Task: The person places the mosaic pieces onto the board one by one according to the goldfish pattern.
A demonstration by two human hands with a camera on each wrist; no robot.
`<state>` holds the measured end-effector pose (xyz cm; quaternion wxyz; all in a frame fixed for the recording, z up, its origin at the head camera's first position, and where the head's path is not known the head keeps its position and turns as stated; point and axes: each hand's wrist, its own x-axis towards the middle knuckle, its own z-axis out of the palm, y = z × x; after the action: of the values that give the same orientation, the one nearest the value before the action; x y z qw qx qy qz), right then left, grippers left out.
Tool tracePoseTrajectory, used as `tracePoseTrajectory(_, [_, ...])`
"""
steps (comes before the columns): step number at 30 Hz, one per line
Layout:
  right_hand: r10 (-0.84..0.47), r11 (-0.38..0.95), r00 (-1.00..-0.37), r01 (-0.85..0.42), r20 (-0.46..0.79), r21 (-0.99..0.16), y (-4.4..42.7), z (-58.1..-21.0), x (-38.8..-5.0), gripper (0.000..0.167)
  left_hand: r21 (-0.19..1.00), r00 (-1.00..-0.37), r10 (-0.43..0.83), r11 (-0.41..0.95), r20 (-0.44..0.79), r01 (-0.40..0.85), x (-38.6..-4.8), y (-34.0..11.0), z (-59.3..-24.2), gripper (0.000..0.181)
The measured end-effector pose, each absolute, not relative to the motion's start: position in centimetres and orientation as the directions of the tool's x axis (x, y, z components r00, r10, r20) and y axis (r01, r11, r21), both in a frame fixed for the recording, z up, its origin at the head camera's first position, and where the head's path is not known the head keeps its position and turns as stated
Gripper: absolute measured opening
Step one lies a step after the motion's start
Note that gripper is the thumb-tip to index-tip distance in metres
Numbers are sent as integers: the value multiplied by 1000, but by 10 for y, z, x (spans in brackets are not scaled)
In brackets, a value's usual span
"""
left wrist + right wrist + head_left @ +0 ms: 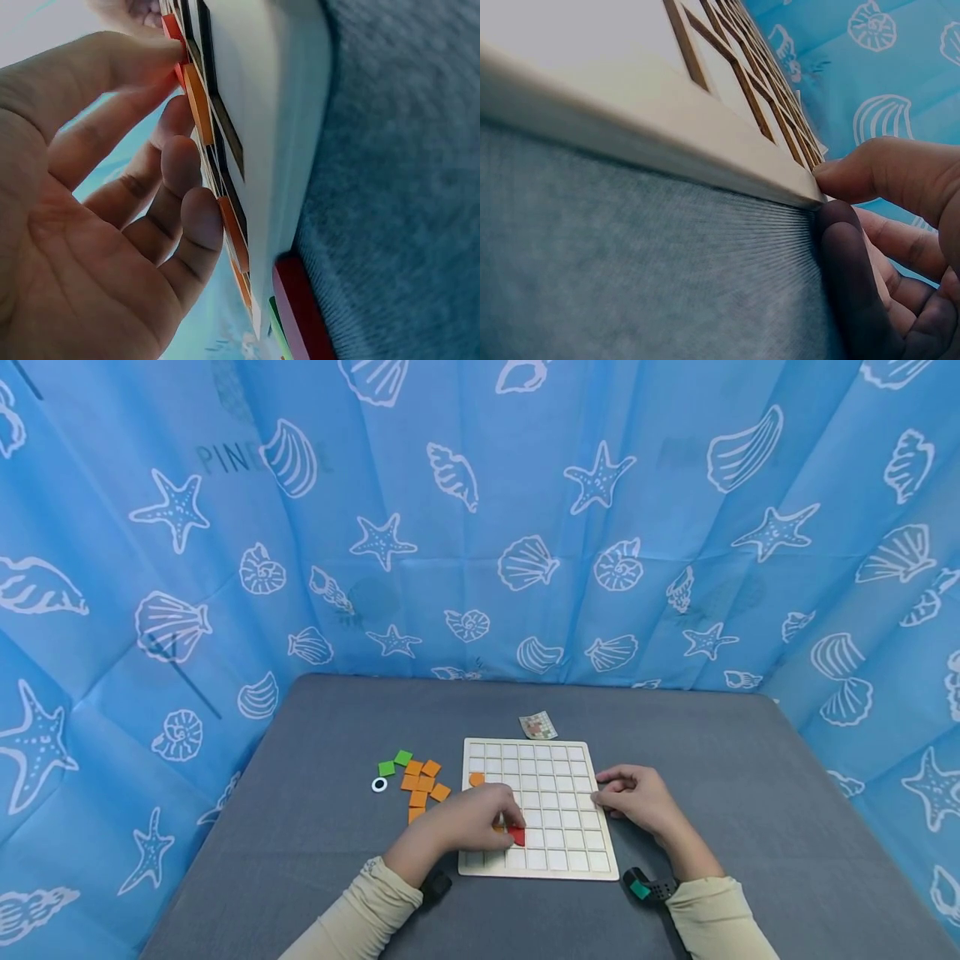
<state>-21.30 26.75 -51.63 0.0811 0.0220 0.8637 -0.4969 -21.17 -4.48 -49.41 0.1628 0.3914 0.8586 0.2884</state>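
A pale wooden grid board (564,838) lies on the grey table, its square cells mostly white. My left hand (476,818) pinches a red tile (517,835) between thumb and forefinger at a cell in the lower left part of the board; the left wrist view shows this red tile (172,28) beside an orange tile (198,103). The other left fingers bend over the board, hiding some cells. Another orange tile (477,779) sits higher up near the left edge. My right hand (641,795) grips the board's right edge, thumb (847,176) on top and a finger against the side.
Left of the board lie several loose orange tiles (425,783), two green tiles (386,768) and a white ring with a dark centre (379,785). A small patterned card (538,725) lies behind the board. A blue shell-print curtain (480,527) hangs around the table (322,827).
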Motion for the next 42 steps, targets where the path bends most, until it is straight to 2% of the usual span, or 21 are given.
tracePoseTrajectory(6, [-43,504,-986,120,-163,-856,268,-517,-213,37,624,-631,774,514,-43,588,-211,-43,-496,9])
tracePoseTrajectory(42, [-56,493,-982,129,-179,-861,268,-514,-213,39,590,-639,767,539,-50,601,-209,-40,-493,9])
